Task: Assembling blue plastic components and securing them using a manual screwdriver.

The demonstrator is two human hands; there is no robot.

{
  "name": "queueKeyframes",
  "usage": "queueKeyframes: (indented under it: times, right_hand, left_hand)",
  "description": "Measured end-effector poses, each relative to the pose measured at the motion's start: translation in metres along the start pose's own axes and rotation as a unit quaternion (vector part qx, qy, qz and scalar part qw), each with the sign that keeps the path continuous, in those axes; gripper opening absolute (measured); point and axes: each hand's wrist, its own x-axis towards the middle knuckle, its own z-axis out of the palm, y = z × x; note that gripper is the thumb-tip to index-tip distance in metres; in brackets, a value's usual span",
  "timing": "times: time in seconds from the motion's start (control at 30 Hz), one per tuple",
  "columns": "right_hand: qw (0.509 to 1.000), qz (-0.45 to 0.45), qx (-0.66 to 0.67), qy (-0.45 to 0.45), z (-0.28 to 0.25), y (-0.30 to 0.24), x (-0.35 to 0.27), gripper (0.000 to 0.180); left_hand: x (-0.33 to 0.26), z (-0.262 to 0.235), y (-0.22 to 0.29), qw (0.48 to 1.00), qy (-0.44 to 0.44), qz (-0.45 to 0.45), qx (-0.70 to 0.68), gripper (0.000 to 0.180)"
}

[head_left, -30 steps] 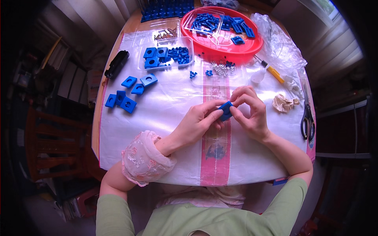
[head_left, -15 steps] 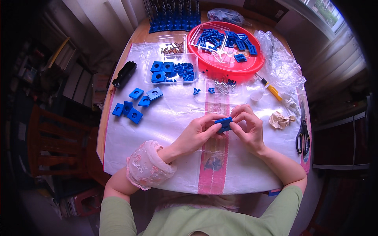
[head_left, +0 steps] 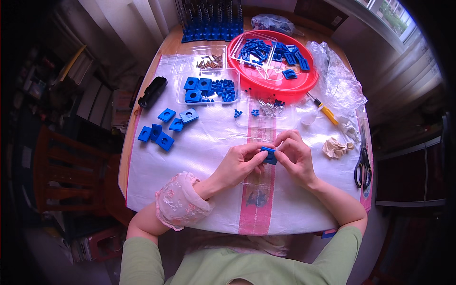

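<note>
Above the pink stripe of the table cover, a small blue plastic square plate [head_left: 269, 156] is held up between both hands. My left hand [head_left: 241, 164] is closed on its left side, thumb on the front face. My right hand [head_left: 296, 159] pinches the right edge between thumb and fingers; whether a smaller part is also in that pinch is too small to tell. Left of the hands, several similar blue square plates with round holes [head_left: 165, 141] lie loose on the cover. Beyond the hands are small blue pieces [head_left: 255, 113] and white ring-shaped pieces [head_left: 270, 108].
A clear box [head_left: 209, 102] holds blue plates and small parts; another holds brass-coloured pins [head_left: 209, 62]. A red round tray [head_left: 304, 84] carries blue parts. At the right lie a yellow-handled screwdriver [head_left: 328, 114], crumpled paper [head_left: 337, 148] and scissors [head_left: 362, 173]. A black case [head_left: 153, 92] sits left.
The blue plate has tilted and turned in my hands, showing more of its front face. My right hand has shifted slightly left and down. The whole view has moved a little.
</note>
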Motion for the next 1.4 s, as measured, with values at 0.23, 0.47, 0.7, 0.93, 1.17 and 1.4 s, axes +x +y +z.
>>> queueKeyframes:
  times: [0.23, 0.47, 0.7, 0.93, 1.17, 1.4]
  right_hand:
    - [1.0, -0.002, -0.009, -0.01, -0.001, -0.002, 0.0, 0.009]
    - [0.999, -0.023, -0.03, -0.038, -0.002, -0.003, -0.001, 0.006]
    - [0.997, -0.019, -0.022, -0.07, -0.005, -0.004, 0.001, 0.006]
    - [0.997, -0.01, 0.004, -0.079, -0.001, -0.004, 0.002, 0.009]
    - [0.999, 0.0, 0.014, -0.051, -0.003, 0.001, 0.001, 0.014]
    - [0.999, 0.001, 0.03, -0.044, -0.004, 0.001, 0.003, 0.015]
  left_hand:
    - [0.001, -0.001, 0.001, 0.999, 0.01, 0.036, -0.023, 0.029]
    - [0.002, 0.001, -0.009, 0.997, 0.042, 0.049, -0.046, 0.023]
    - [-0.003, 0.003, 0.005, 0.99, 0.06, 0.061, 0.108, 0.023]
    - [-0.003, 0.009, 0.012, 0.998, 0.057, -0.019, 0.002, 0.021]
    - [-0.002, 0.008, 0.01, 0.997, 0.026, 0.007, 0.066, 0.021]
    - [-0.002, 0.008, 0.011, 0.998, 0.031, 0.001, 0.057, 0.02]
